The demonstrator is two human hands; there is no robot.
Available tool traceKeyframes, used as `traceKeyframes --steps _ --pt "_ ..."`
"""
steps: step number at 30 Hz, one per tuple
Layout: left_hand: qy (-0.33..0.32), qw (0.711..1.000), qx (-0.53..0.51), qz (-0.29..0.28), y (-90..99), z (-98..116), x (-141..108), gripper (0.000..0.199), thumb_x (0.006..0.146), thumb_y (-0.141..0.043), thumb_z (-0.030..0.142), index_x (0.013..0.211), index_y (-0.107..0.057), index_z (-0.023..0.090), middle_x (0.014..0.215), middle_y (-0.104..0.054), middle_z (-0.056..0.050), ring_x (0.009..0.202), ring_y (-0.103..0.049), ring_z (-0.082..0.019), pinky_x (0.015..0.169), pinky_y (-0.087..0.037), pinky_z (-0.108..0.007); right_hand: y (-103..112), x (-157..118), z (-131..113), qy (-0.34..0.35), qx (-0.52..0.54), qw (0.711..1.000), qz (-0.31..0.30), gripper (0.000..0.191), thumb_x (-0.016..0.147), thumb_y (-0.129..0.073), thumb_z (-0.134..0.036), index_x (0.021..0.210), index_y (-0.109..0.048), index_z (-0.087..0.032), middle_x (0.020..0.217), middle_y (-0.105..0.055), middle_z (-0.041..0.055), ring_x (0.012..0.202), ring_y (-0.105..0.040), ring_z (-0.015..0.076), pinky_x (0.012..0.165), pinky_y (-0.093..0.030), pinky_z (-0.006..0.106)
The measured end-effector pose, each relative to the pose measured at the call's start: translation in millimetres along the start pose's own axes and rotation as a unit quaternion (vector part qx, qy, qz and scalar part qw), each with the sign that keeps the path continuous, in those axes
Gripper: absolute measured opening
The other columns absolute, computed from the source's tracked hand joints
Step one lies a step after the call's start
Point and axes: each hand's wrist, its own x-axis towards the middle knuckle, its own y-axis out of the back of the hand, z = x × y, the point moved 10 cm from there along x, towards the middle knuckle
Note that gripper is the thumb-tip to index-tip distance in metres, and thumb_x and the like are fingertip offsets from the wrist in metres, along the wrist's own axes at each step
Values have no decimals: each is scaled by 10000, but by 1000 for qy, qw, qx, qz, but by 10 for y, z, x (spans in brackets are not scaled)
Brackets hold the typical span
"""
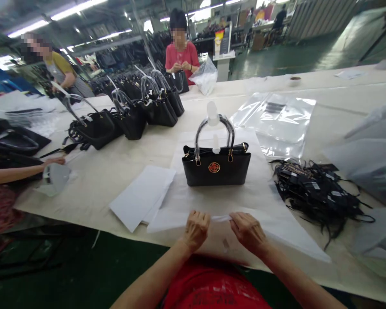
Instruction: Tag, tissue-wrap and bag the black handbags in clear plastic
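A black handbag [216, 171] with a round gold-and-red emblem stands upright on a large sheet of white tissue paper [263, 206]. Clear plastic wraps its two raised handles, and a white piece sits at their top. In front of the bag, my left hand [197, 229] is closed on the paper's near edge. My right hand [248, 231] grips the same edge a little to the right, fingers curled. Between both hands the paper edge looks bunched. The fingertips are partly hidden.
White sheets [143, 195] lie left of the tissue. Clear plastic bags [276, 122] and a heap of black tags [315, 191] are on the right. Several black handbags [161, 109] stand at the back left. A co-worker's hand [54, 161] is at far left; another person [182, 56] works opposite.
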Motion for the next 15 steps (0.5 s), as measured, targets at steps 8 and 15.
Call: traceKeyframes --steps 8,15 --pt "15 979 54 196 1349 -434 831 218 845 -380 80 872 -586 146 745 -595 -77 702 -543 -215 708 -392 -361 610 1042 261 0 -89 992 86 197 882 -397 -174 828 -587 -159 682 -603 36 638 -510 152 662 -306 276" --pt "-87 928 56 359 1591 -336 925 307 876 -358 96 1148 -500 89 1017 -614 -148 1012 -544 -247 871 -404 -392 668 1783 649 -59 -135 988 46 186 856 -453 -181 743 -600 -167 693 -620 48 646 -509 154 667 -281 283"
